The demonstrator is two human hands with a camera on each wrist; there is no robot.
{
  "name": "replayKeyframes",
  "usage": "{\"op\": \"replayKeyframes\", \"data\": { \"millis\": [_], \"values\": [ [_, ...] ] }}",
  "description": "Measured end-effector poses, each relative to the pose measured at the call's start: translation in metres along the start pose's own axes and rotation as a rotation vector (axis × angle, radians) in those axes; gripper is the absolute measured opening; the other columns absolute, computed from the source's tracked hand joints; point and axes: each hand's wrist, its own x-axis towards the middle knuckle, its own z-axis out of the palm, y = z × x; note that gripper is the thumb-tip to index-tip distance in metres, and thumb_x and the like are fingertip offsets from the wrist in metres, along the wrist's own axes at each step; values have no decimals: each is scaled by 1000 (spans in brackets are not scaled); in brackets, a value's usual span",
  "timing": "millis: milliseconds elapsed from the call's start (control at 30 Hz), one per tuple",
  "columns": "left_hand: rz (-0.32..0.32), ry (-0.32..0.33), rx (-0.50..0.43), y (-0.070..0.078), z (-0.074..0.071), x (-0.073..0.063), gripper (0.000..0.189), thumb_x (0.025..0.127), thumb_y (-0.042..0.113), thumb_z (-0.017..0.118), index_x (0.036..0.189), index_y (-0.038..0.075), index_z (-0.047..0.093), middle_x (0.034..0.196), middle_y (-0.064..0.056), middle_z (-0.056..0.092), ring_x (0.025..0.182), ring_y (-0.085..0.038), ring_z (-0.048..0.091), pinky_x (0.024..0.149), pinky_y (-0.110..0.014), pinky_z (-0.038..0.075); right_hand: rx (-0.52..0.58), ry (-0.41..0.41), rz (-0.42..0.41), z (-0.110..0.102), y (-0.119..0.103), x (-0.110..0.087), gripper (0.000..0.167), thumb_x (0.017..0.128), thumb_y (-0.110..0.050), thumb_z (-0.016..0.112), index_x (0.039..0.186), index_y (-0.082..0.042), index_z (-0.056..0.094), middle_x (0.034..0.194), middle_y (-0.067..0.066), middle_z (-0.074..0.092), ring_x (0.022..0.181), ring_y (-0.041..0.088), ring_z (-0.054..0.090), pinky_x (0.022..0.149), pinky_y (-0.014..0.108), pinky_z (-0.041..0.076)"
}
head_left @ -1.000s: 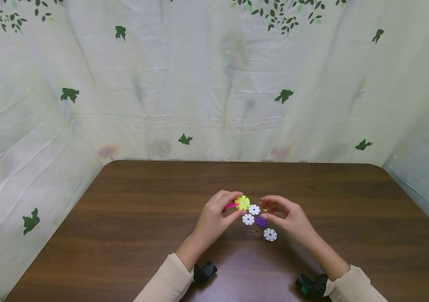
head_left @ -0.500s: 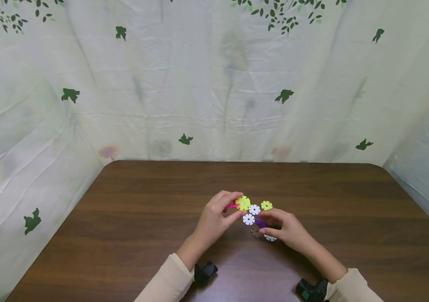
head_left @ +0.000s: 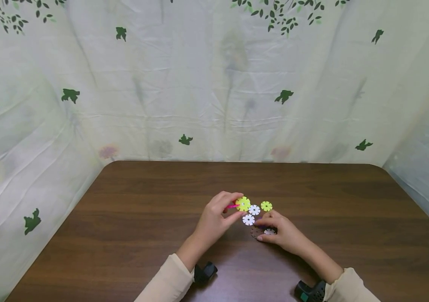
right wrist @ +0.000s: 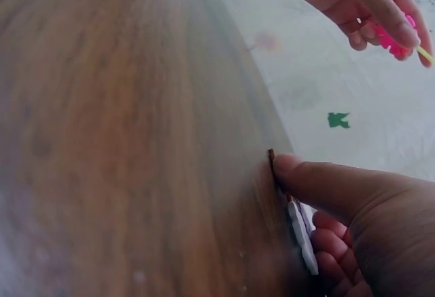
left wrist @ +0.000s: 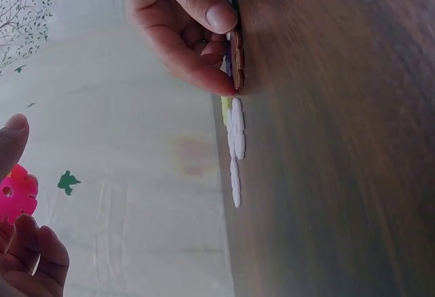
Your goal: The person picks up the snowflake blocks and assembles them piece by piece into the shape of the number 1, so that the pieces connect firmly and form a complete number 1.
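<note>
In the head view my left hand (head_left: 216,214) pinches a yellow notched disc (head_left: 243,204) between thumb and fingers, above the table. A pink notched disc (left wrist: 19,195) is joined to it, edge-on in the head view. My right hand (head_left: 284,233) is down at the table with thumb and index finger at the edges of a brown notched disc (head_left: 254,233), gripping it. Two white notched discs (head_left: 248,219) lie just beyond those fingertips, and another white disc (head_left: 269,231) shows under the right hand. A purple disc is mostly hidden beneath the fingers.
A smaller yellow disc (head_left: 266,206) lies behind the right hand. All the loose discs sit close together on the brown wooden table (head_left: 142,235). A pale curtain (head_left: 199,84) with leaf prints hangs behind the table's far edge. Black wrist cameras (head_left: 204,272) sit at both cuffs.
My right hand has moved down and toward me from beside the small yellow disc, over the purple one, to the brown disc. The yellow disc came into view. My left hand stays put.
</note>
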Motion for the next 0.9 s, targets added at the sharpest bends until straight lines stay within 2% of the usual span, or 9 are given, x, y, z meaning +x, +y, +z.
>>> {"op": "replayKeyframes", "data": {
  "millis": [200,400,533,633,700,900],
  "values": [
    [4,1,-5,-1,0,0,40,71,10,77,108,5,62,93,0,58,75,-10,50,59,-16,41,25,3,-12,1,-4,2,26,75,-18,73,98,-13,62,93,-4,51,82,13,49,70,27,43],
    [21,10,-10,-1,1,-1,42,69,8,78,107,5,61,92,-1,58,73,-18,52,58,-16,40,64,3,10,0,-9,3,23,79,-14,69,100,-14,59,87,-6,57,71,11,50,61,25,44],
    [33,16,-3,-2,1,0,43,68,9,78,108,6,61,92,-1,59,73,-13,50,58,-17,41,89,20,26,-2,-12,4,21,82,-8,64,103,-11,62,90,-4,60,77,11,54,65,26,46],
    [31,13,2,-2,1,0,43,69,10,78,108,6,62,92,0,59,75,-10,50,58,-16,41,106,53,19,-4,-16,6,23,82,-6,64,105,-8,62,94,-2,62,81,11,56,69,27,47],
    [25,10,1,-2,0,0,42,69,10,78,107,6,62,93,0,58,75,-11,50,58,-16,41,115,85,13,-5,-18,8,24,82,-6,65,105,-6,61,91,-1,62,78,12,56,67,27,48],
    [26,19,-7,-2,1,0,43,67,7,79,106,3,62,92,-1,59,75,-11,50,58,-17,41,198,201,11,-11,-27,14,17,80,-3,66,96,-5,60,83,1,61,73,13,56,63,27,49]
  ]
}}
